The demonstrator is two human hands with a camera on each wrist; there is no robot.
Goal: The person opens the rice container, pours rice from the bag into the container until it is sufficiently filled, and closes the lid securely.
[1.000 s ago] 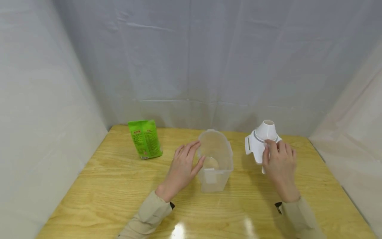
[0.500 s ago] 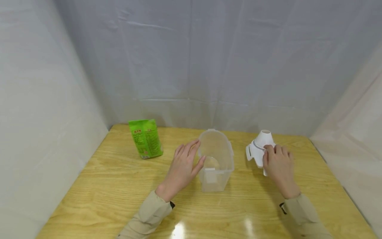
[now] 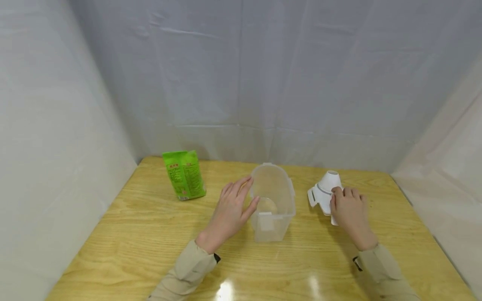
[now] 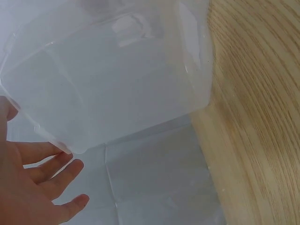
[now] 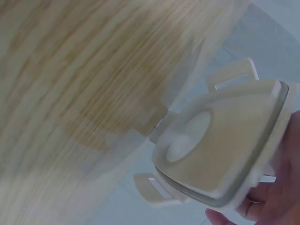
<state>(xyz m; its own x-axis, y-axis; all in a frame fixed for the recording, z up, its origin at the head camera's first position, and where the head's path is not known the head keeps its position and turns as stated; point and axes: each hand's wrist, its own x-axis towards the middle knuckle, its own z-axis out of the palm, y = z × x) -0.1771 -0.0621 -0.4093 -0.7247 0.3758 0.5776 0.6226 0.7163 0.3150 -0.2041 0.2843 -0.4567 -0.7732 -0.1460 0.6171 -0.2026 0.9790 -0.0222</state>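
Two hands at a clear tub and its white lid on the bench.

Green packet (image 3: 184, 174) stands far left. Left hand (image 3: 230, 213), grip open with fingers straight, rests against the clear tub (image 3: 272, 202) at centre. Right hand (image 3: 348, 211), grip closed, holds the white lid (image 3: 324, 191), just right of the tub on the bench (image 3: 143, 234).

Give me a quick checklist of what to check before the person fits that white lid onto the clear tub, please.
1. Clear container upright on the table: ok.
2. Left hand steadies the container, fingers straight against its side: ok.
3. Right hand has hold of the white lid: ok, fingers curl round its edge, seen in the right wrist view.
4. Container mouth free of obstruction: ok, open and nothing across the rim.
5. Green packet out of the way: ok, it stands apart, to the left.
6. Lid turned to match the container's shape: cannot tell from these views.
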